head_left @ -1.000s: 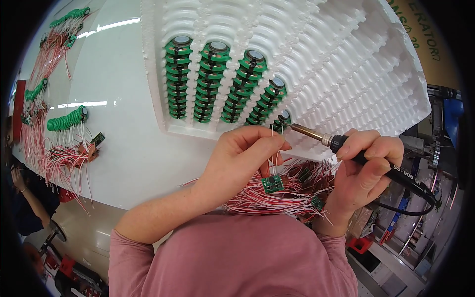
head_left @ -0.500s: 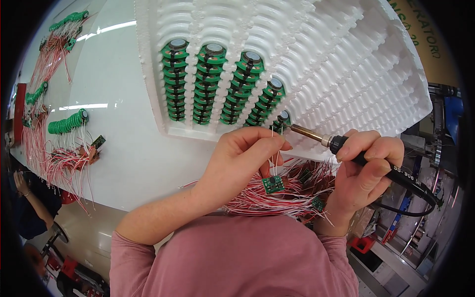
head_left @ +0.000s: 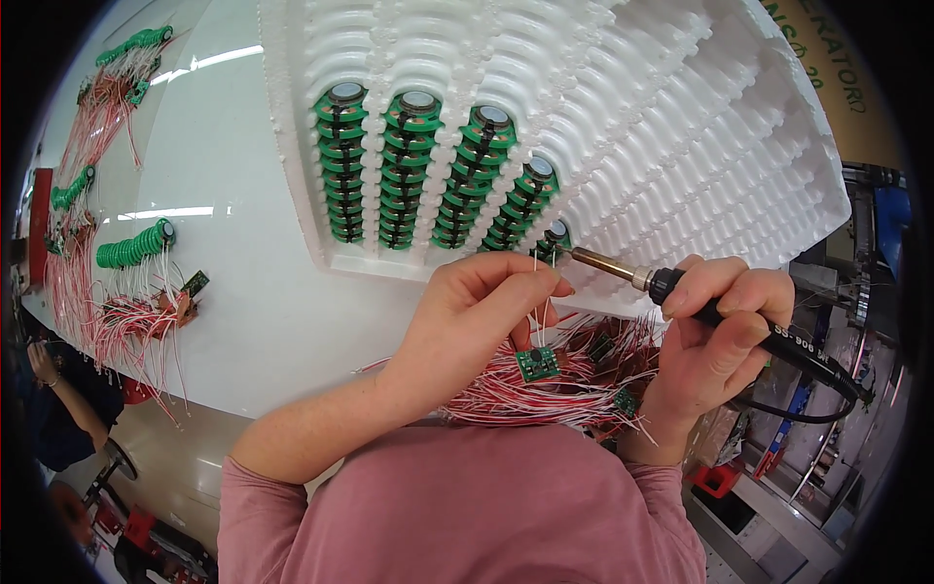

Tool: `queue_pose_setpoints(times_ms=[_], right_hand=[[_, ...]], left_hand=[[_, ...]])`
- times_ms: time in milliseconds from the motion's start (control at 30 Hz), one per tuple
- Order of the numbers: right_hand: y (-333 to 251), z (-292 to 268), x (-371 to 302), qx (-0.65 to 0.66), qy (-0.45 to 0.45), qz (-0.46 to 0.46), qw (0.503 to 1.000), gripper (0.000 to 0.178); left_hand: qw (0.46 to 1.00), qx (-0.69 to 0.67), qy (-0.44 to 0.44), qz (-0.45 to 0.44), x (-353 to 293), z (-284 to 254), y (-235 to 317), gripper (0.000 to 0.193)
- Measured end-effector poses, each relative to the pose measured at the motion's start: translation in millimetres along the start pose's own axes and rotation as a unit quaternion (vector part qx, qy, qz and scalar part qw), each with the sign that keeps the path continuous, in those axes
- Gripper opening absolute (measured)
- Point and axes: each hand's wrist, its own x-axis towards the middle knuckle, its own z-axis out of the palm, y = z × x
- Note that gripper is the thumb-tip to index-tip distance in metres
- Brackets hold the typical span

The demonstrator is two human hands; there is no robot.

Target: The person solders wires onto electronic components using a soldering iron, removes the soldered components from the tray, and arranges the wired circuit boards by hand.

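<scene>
Between its thumb and fingers my left hand [head_left: 486,307] pinches thin white wires [head_left: 541,336], from which a small green circuit board [head_left: 538,363] hangs. A soldering iron [head_left: 623,270] is gripped in my right hand [head_left: 725,316]. Its tip points left and sits close to the wire ends, beside a green-rimmed speaker [head_left: 556,232]; whether it touches, I cannot tell. That speaker belongs to the shortest of several rows stacked in the white foam tray [head_left: 632,146]. Below my left hand lies a bundle of red and white wires [head_left: 506,394] with more boards among them.
On the white table [head_left: 243,321] at left lie stacks of green speakers [head_left: 134,243] with wired boards. A cardboard box [head_left: 837,88] stands at the far right. Another person's arm [head_left: 73,404] shows at the left edge. The iron's black cable [head_left: 808,419] loops at right.
Both hands and the soldering iron hold nearly the same place. The tray and speakers appear slightly lower in the picture; little else differs.
</scene>
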Motion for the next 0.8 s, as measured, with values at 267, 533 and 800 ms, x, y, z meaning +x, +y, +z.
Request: queue_pose_setpoints(times_ms=[267, 533, 800], right_hand=[[-0.2, -0.2, 0.0, 0.015, 0.013, 0.002, 1.000, 0.042], [0.7, -0.9, 0.8, 0.008, 0.010, 0.001, 1.000, 0.043], [2.0, 0.5, 0.9, 0.009, 0.005, -0.003, 1.000, 0.042]], left_hand=[[1.000, 0.006, 0.002, 0.010, 0.5, 1.8, -0.5, 0.021], [1.000, 0.011, -0.001, 0.006, 2.3, 1.5, -0.5, 0.021], [1.000, 0.009, 0.000, 0.006, 3.2, 1.0, -0.7, 0.022]])
